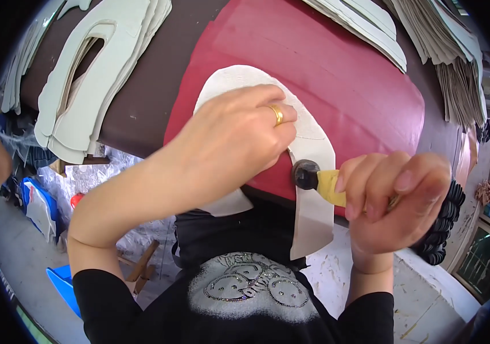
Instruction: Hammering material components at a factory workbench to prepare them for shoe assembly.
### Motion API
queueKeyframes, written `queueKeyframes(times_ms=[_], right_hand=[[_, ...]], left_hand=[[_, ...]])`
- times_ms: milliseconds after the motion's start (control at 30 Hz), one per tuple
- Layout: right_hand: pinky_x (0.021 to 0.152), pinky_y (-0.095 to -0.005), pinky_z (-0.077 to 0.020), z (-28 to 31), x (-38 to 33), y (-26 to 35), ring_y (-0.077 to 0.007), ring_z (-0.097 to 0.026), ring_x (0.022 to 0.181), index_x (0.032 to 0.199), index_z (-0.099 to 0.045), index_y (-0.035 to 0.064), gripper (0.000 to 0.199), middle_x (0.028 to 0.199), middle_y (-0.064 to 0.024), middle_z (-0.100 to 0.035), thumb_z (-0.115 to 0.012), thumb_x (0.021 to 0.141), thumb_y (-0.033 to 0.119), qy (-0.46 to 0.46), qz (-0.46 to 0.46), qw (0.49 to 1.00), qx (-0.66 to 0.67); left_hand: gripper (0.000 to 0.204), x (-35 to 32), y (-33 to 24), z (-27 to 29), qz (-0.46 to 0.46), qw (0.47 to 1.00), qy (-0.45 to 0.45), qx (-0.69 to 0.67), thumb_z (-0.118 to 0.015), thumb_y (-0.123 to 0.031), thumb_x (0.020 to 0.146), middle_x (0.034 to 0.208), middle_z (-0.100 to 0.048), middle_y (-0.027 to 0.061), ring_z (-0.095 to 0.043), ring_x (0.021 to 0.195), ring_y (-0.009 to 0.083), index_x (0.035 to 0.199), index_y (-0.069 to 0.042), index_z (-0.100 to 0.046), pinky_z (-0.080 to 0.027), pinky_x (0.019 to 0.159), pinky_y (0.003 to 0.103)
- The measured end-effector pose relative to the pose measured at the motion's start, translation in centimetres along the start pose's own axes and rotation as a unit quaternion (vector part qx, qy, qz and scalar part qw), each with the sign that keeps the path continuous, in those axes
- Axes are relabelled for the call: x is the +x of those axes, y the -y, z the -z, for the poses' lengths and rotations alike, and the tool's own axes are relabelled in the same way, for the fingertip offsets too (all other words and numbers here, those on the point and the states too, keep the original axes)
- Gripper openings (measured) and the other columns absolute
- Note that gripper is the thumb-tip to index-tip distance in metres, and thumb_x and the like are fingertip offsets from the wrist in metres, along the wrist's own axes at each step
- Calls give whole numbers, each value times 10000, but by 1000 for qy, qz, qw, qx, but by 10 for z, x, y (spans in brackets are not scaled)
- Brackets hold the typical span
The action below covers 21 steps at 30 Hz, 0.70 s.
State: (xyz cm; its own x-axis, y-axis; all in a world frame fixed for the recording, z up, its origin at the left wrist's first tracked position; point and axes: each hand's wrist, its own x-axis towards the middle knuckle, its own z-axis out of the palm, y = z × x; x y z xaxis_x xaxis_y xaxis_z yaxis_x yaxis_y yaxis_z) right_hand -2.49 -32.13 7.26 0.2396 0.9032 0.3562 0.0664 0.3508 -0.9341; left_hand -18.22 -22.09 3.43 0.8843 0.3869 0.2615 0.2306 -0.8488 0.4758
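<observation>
A pale U-shaped shoe-upper piece (316, 149) lies on a red sheet, one leg hanging over the near edge. My left hand (239, 126), with a gold ring, rests on its curved part with the fingers curled down at the inner edge. Its fingertips are partly hidden. In my right hand (397, 195) is a hammer (306, 174) with a round dark head and a yellow-wrapped handle, gripped in closed fingers. The hammer head sits over the right leg of the piece, next to the inner edge; whether it touches I cannot tell.
The red sheet (365, 97) covers part of a dark brown rounded work surface (136, 117). Stacked pale U-shaped pieces (113, 40) are at the left, with more stacks (365, 28) at the far right. A blue plastic object (64, 289) and crumpled clear plastic are below left.
</observation>
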Motion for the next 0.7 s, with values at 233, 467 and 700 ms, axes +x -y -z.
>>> queueKeyframes(times_ms=[233,467,700], right_hand=[[423,-245,-370,-6,23,-10,-81,-336,364,900,-431,155,287,503,56,-311,-272,1063,330,32,79,989,-122],[427,-260,-370,-8,20,6,-74,-333,384,916,-453,152,268,523,57,-324,-274,1058,293,43,46,994,-92],[445,-278,-380,-21,32,-8,-71,-336,404,934,-465,150,245,536,55,-328,-271,1050,245,17,2,999,-38]], left_hand=[[42,-11,-12,-9,103,993,-43,-43,-658,-10,762,1003,-666,20,-590,1125,215,752,-43,-634,-489,873,328],[65,-10,-2,-12,47,995,-80,-41,-670,0,741,1002,-662,19,-587,1112,217,745,-45,-624,-486,868,323],[79,-25,-10,-26,133,964,-230,-11,-642,13,696,895,-623,46,-576,916,237,700,-32,-578,-472,796,327]])
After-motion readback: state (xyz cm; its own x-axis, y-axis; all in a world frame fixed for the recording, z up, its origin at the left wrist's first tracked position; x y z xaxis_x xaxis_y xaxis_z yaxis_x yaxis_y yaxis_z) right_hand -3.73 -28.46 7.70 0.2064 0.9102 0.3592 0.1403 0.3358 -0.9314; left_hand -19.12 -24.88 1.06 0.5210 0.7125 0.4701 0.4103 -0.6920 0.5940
